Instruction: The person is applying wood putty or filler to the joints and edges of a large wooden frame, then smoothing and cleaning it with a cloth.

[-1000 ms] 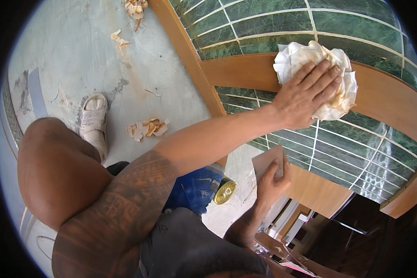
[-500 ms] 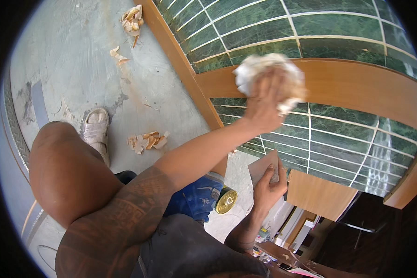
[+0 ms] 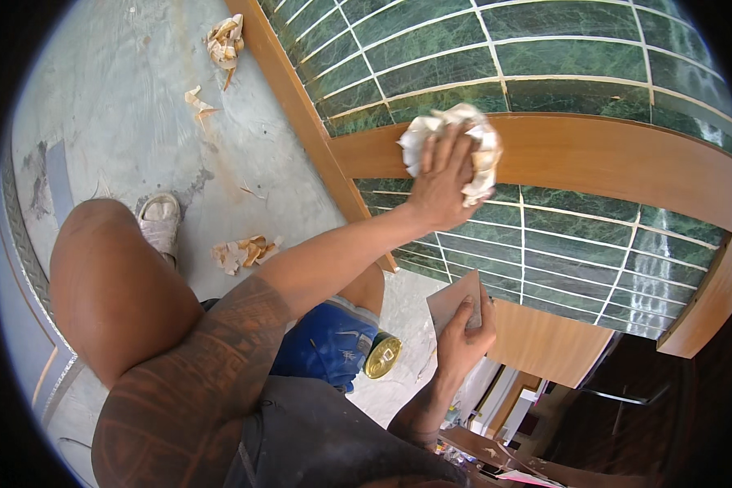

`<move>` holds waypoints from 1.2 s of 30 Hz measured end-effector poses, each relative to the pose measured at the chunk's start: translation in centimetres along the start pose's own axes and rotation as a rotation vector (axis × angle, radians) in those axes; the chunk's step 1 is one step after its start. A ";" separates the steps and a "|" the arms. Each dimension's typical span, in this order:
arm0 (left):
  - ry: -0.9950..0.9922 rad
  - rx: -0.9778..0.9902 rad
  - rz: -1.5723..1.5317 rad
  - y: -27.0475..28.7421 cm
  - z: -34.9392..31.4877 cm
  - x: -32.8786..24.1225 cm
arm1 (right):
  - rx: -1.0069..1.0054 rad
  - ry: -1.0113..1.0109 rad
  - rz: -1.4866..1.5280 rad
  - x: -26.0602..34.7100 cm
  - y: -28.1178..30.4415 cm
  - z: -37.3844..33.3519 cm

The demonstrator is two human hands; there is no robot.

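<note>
My left hand (image 3: 447, 179) presses a crumpled white wad (image 3: 481, 163) with tan stains, cloth or paper, against a brown wooden band (image 3: 577, 150). The fingers lie over the wad, and its underside is hidden. Lower down, my right hand (image 3: 466, 333) pinches a thin, flat grey-brown sheet (image 3: 455, 299) between thumb and fingers. This sheet is held up in front of the green tiles, and I cannot tell what it is made of.
Green marbled tiles (image 3: 565, 61) with pale joints lie on both sides of the band. A wooden edge strip (image 3: 301, 98) borders the grey floor (image 3: 130, 106). Crumpled paper scraps (image 3: 244, 254) lie there. Near my leg stands a can (image 3: 382, 355) with a gold end.
The whole view has shifted slightly left. My left hand and the wad have moved a little left along the wooden band. My right hand still grips the sheet.
</note>
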State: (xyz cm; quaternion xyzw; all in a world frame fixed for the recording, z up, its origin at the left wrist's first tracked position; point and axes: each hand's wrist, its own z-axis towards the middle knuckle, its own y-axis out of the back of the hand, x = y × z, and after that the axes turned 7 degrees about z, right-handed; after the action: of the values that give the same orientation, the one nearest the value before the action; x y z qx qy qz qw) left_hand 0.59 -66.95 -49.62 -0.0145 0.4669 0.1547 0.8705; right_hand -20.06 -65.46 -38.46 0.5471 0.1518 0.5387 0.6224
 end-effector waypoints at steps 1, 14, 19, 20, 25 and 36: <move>0.076 0.024 -0.224 0.4 1.4 -1.6 | -0.011 -0.001 0.034 -0.7 0.2 0.1; -0.335 -0.061 0.222 1.1 5.1 -3.9 | 0.037 0.006 -0.038 -0.8 -1.6 0.1; -0.226 0.051 0.211 -0.4 1.0 -0.8 | 0.087 -0.028 -0.012 -0.7 -2.4 0.6; -0.195 -0.066 0.211 -0.9 -1.0 1.6 | 0.105 -0.022 0.003 0.1 -3.0 0.7; -0.291 0.024 0.044 0.9 3.4 -2.5 | 0.025 0.021 0.021 -0.6 -2.2 0.7; -0.222 -0.004 0.024 2.0 5.5 -3.7 | 0.069 -0.034 0.032 -0.2 -1.8 0.0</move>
State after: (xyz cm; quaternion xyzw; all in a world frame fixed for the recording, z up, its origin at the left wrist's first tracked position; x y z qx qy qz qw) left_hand 2.56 -65.10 -43.32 0.0065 0.3672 0.1667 0.9150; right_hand -19.23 -65.33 -40.09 0.5796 0.1513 0.5337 0.5969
